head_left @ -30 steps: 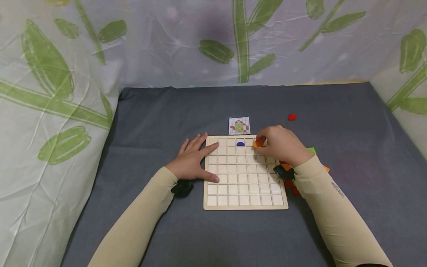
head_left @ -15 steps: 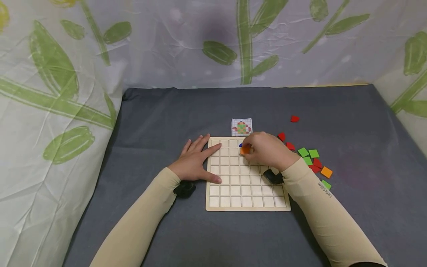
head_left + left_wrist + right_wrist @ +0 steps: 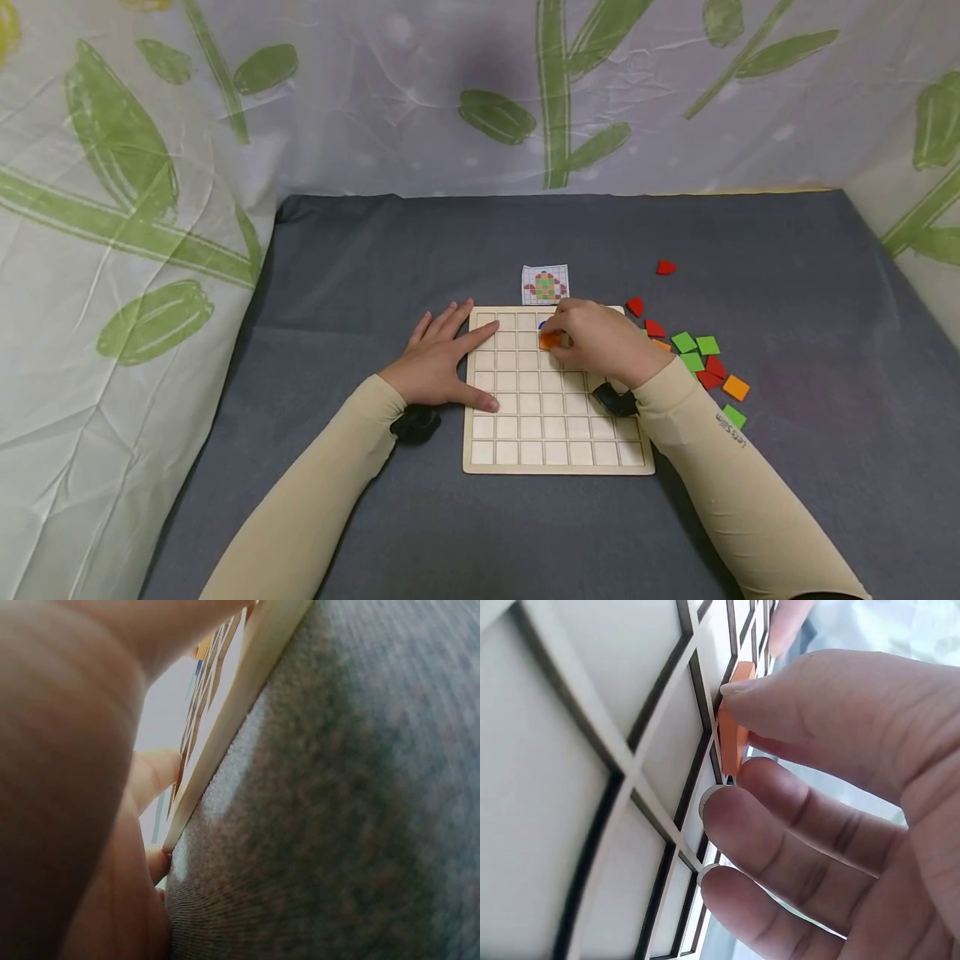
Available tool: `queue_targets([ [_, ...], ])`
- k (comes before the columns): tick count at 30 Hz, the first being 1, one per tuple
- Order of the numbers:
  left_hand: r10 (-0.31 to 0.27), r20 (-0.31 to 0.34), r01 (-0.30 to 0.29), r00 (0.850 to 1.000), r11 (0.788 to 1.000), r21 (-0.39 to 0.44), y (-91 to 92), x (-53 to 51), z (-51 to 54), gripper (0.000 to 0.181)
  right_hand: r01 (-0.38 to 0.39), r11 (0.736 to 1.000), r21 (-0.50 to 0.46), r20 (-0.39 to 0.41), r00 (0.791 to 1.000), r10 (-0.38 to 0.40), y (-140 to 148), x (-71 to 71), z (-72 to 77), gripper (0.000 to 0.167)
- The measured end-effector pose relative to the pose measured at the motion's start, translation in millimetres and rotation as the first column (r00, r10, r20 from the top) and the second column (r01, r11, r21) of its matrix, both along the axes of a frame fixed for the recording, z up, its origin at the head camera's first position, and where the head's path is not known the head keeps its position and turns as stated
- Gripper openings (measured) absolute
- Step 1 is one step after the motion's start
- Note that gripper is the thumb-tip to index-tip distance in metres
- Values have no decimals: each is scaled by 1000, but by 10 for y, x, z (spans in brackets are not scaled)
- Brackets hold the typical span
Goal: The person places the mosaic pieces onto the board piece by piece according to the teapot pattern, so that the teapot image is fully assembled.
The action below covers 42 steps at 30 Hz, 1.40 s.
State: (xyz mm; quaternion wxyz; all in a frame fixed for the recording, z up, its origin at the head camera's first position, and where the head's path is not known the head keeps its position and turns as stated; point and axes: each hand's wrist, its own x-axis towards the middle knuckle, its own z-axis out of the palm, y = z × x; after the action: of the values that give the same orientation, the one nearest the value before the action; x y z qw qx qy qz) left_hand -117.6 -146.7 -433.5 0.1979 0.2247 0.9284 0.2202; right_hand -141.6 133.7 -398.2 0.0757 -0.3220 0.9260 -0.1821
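Note:
A wooden grid board (image 3: 517, 429) lies flat on the grey cloth. Along its left edge rests my left hand (image 3: 435, 358), fingers spread, thumb and forefinger over the frame; the left wrist view shows the board's side edge (image 3: 225, 731) by that hand. Near the top of the grid my right hand (image 3: 596, 337) pinches an orange square tile (image 3: 549, 341) between thumb and forefinger. In the right wrist view the orange tile (image 3: 735, 724) stands slightly tilted at a cell, other fingers loosely bent. Just above it a blue half-round tile (image 3: 542, 324) is mostly hidden by the fingers.
Behind the board lies a small printed pattern card (image 3: 545, 285). To the right are scattered green tiles (image 3: 684, 342), red tiles (image 3: 716, 367) and an orange tile (image 3: 736, 387), some partly under the right forearm. One red tile (image 3: 666, 267) lies farther back.
My right hand has carried the orange tile left and slightly down, from the board's upper right to below the blue tile, then nearly stopped. The left hand keeps its place.

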Motion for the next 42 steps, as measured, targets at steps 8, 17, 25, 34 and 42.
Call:
queue_targets([
  [8,-1,7,1,1000,1000,2,-2,0,2,117,-32,999,-15,-35,999,31,15,3,-27,21],
  [17,-3,2,3,1000,1000,7,-7,-12,7,118,-11,1000,-14,-24,1000,11,16,-4,-25,23],
  [25,-7,5,7,1000,1000,11,-4,-4,18,117,-20,999,-35,-6,1000,20,25,1,-35,22],
  [34,2,7,-2,1000,1000,10,-3,0,7,117,7,998,-55,44,999,-4,112,-25,4,20],
  [42,10,3,-10,1000,1000,8,5,-2,3,118,122,992,-26,89,989,-119,353,-116,90,28],
])
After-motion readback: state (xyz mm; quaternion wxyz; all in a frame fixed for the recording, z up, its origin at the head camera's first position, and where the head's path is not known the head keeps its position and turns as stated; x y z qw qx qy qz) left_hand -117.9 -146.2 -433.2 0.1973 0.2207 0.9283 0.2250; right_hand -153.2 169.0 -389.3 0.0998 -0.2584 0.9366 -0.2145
